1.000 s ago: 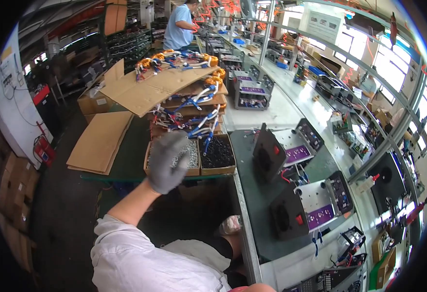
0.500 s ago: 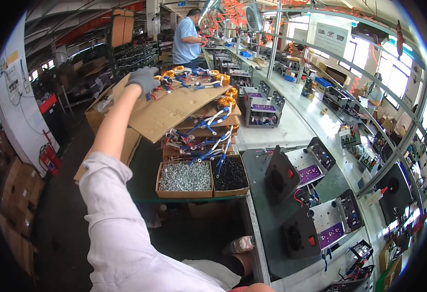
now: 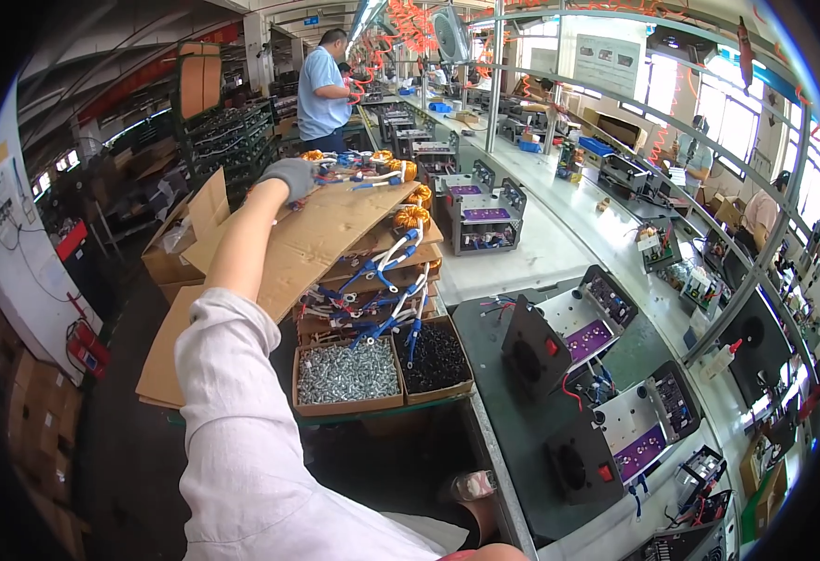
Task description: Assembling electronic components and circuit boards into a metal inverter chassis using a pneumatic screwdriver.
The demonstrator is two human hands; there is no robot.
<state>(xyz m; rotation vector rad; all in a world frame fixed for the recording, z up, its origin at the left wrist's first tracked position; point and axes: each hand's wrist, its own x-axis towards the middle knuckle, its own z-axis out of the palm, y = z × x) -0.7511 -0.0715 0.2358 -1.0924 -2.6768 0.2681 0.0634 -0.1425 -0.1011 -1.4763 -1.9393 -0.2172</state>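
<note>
Near: box of silver screws [image 3: 347, 374] on the table [image 3: 559, 252]. Farther: gloved left hand [image 3: 290, 178], fingers closed on the cardboard sheet [image 3: 321, 238], lifting it off stacked wired coils [image 3: 372, 271]. Next move likely requires setting it aside. Right hand not visible.

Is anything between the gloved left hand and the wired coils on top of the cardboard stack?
Nothing visible. The left hand is already at the wired coils on the top cardboard sheet.
</note>
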